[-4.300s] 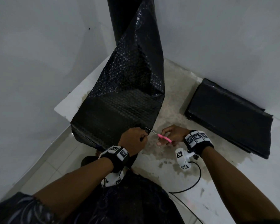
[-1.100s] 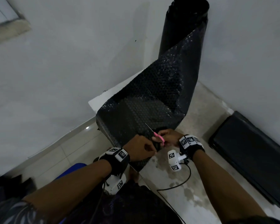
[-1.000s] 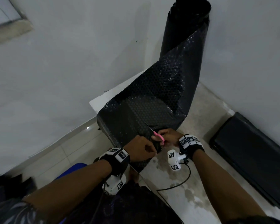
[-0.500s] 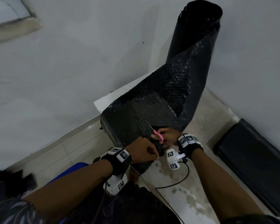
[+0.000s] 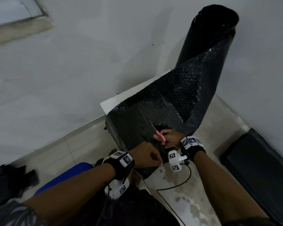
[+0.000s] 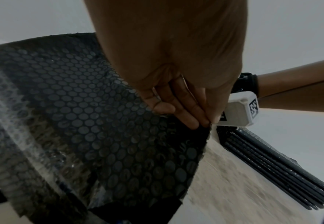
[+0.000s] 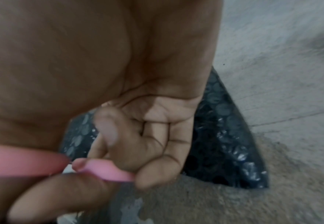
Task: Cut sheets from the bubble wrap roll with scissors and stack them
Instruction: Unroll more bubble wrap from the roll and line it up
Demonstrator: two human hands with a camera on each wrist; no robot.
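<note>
One bubble wrap roll (image 5: 207, 38), black, dimpled, upright in the corner, its loose sheet (image 5: 153, 111) draped across the tabletop (image 5: 219, 128). One pair of scissors (image 5: 159, 136), pink-handled, in the right hand (image 5: 170, 138) grip. Left hand (image 5: 145, 154) pinches the sheet edge. One stack of cut sheets (image 5: 260, 168), apparently flat-layered, at right.

Bubble wrap roll (image 5: 209, 35) upright in far corner, sheet (image 5: 153, 111) trailing nearward; stack (image 5: 258, 176) flat at right
</note>
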